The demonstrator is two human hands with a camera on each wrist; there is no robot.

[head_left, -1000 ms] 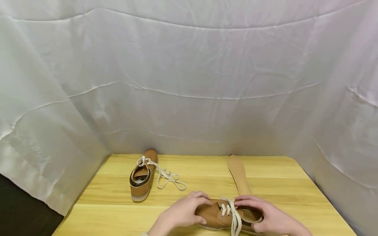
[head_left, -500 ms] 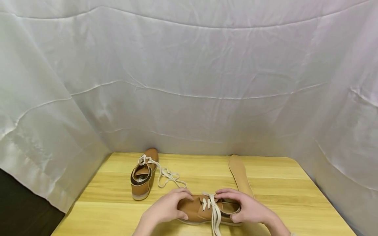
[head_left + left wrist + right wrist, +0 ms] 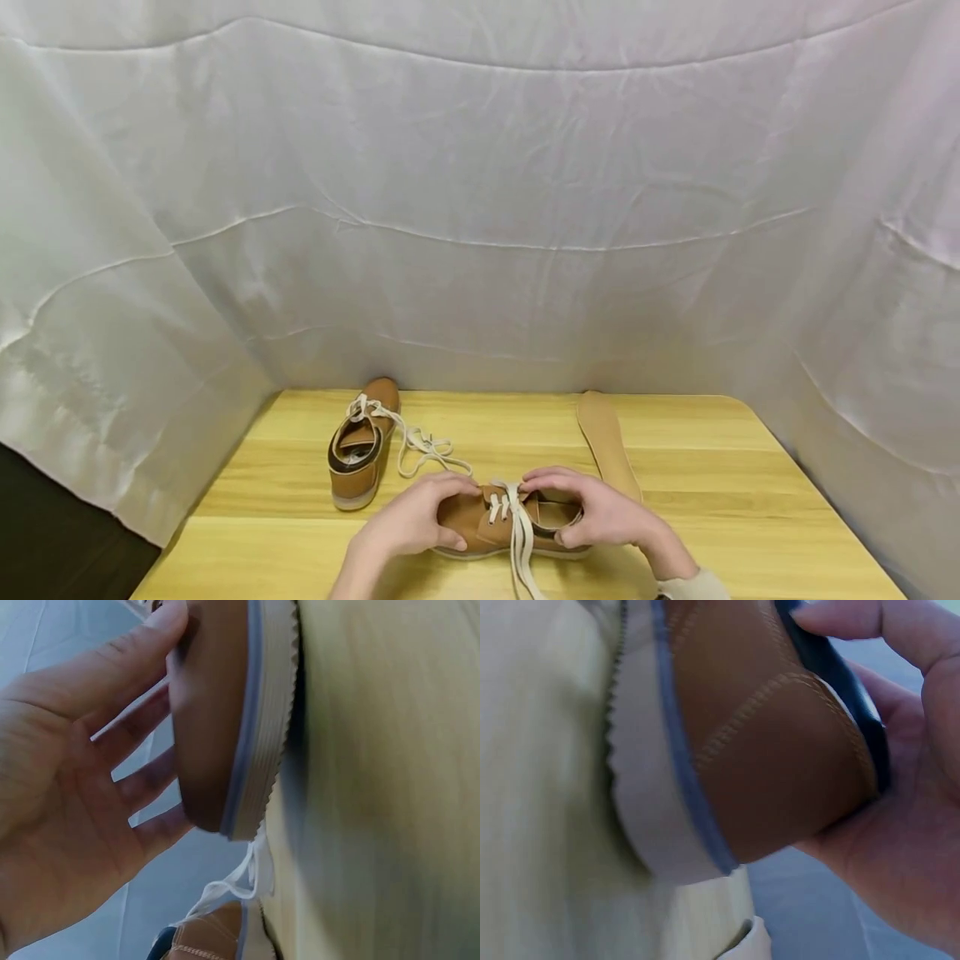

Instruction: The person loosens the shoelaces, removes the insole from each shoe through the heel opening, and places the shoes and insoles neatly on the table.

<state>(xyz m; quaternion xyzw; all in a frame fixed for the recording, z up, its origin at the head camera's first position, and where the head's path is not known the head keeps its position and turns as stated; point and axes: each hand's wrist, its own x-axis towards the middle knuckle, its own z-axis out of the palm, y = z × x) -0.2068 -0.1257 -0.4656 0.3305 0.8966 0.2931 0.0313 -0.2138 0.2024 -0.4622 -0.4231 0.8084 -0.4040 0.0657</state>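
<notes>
Between both hands is a brown lace-up shoe [image 3: 471, 525], its toe to the left and its heel to the right. My left hand [image 3: 411, 518] grips the toe end, thumb on the near side and fingers over the far side. At the heel, my right hand [image 3: 611, 517] holds the dark collar [image 3: 832, 682], thumb near and fingers across the opening. Cream laces [image 3: 519, 542] cross the eyelets and hang down toward the near side. Part of the heel is hidden by the right hand. In the left wrist view the pale ridged sole [image 3: 266, 712] runs close along the wooden surface.
A second brown shoe [image 3: 356, 479] stands at the back left, its loose laces [image 3: 431, 450] trailing right over the table [image 3: 720, 475]. A tan insole [image 3: 606, 437] lies flat behind the right hand. Grey cloth [image 3: 480, 308] walls in the back and sides.
Both hands have moved left with the shoe, and slightly away from the near edge. Their grip looks the same. The second shoe and the insole have stayed in place.
</notes>
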